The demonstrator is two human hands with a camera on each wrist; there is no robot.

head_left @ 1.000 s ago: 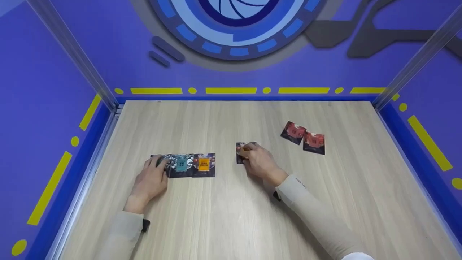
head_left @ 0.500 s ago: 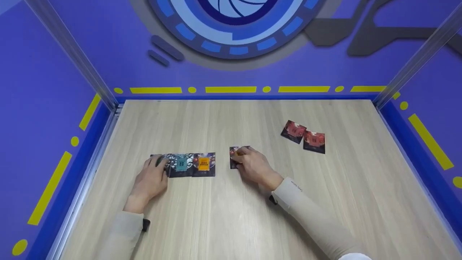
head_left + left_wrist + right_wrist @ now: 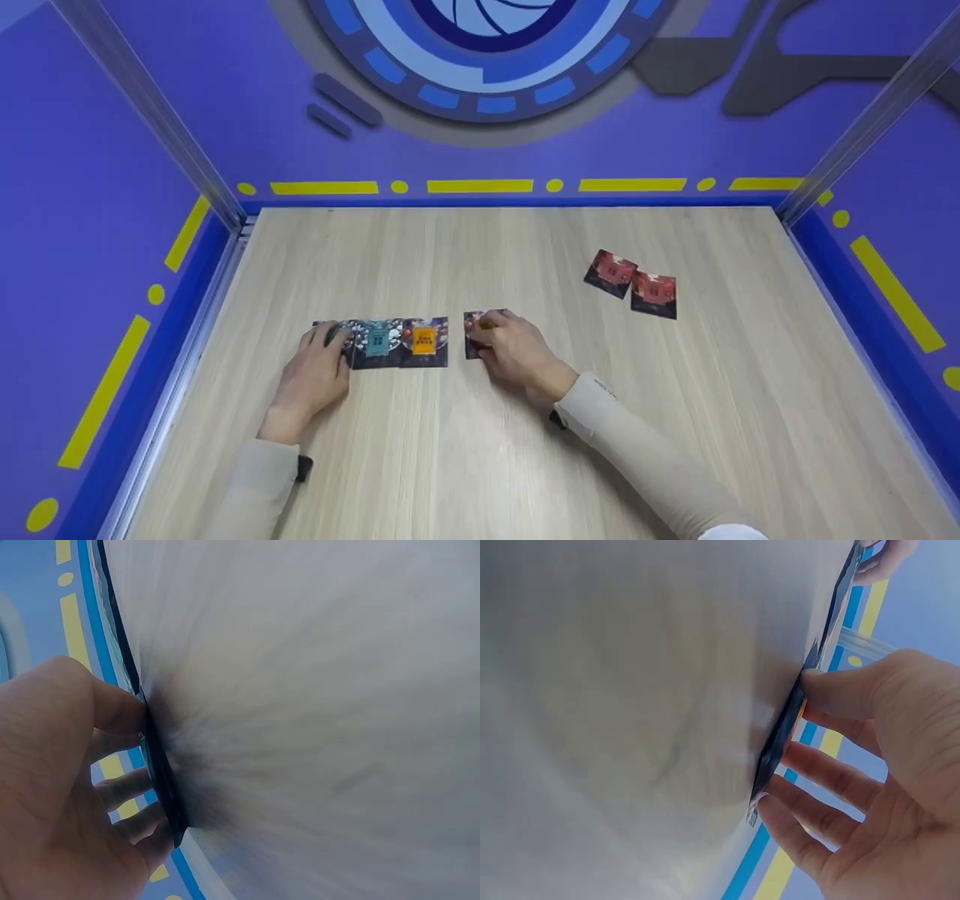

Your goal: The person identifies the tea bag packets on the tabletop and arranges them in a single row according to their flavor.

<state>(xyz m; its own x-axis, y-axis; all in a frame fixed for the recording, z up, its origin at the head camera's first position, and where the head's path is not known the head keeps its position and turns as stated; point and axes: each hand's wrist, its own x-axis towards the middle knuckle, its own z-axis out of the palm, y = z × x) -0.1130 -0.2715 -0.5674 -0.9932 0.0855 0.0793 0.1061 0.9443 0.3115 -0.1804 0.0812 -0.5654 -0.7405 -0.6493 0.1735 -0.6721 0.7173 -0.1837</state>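
On the wood-grain table a row of small square packets runs left of centre in the head view. My left hand (image 3: pixel 309 382) holds the leftmost dark packet (image 3: pixel 166 784), thumb and fingers at its edges, hiding most of it. Beside it lie a packet with a teal label (image 3: pixel 377 343) and one with an orange label (image 3: pixel 424 343), edge to edge. Just right of the row, across a narrow gap, my right hand (image 3: pixel 517 354) grips another dark packet (image 3: pixel 780 739) with an orange label between thumb and fingers. It is mostly covered and rests on the tabletop.
Two packets with red labels, one tilted (image 3: pixel 611 273) and one straighter (image 3: pixel 654 295), lie at the back right, nearly touching. Blue-purple panels (image 3: pixel 480 161) with yellow marks wall the table (image 3: pixel 465 465) at the back and both sides.
My right hand has slid its packet left and slightly toward me, narrowing the gap to the row. The left hand and the other packets have stayed in place.
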